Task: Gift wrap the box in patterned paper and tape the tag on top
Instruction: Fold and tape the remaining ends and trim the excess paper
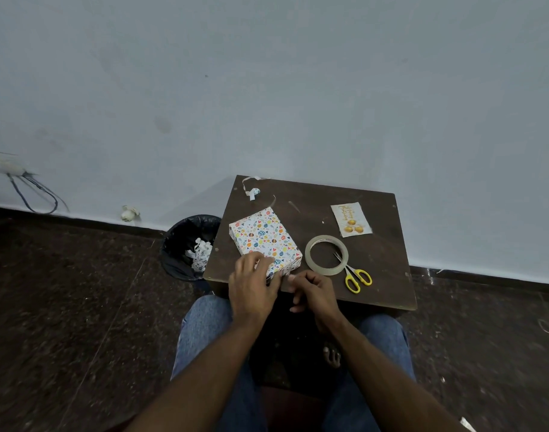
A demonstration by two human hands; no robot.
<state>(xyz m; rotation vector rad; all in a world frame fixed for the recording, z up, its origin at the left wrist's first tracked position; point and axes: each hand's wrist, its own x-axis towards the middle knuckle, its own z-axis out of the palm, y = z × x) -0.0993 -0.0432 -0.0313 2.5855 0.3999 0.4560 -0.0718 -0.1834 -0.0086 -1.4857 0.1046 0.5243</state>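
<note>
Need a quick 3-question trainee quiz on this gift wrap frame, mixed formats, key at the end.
1. True or false: the tag is already taped on top of the wrapped box.
2. Which thing do the scissors overlap? A) the tape roll B) the tag C) the bin
3. Fill in: the left hand rests on the box's ____ end, the one by the table edge.

Key: 1 false, the tag lies apart on the table. 2 A, the blades cross the roll's ring. 3 near; the right hand works beside it.

Box's (263, 236) near end behind hands
</note>
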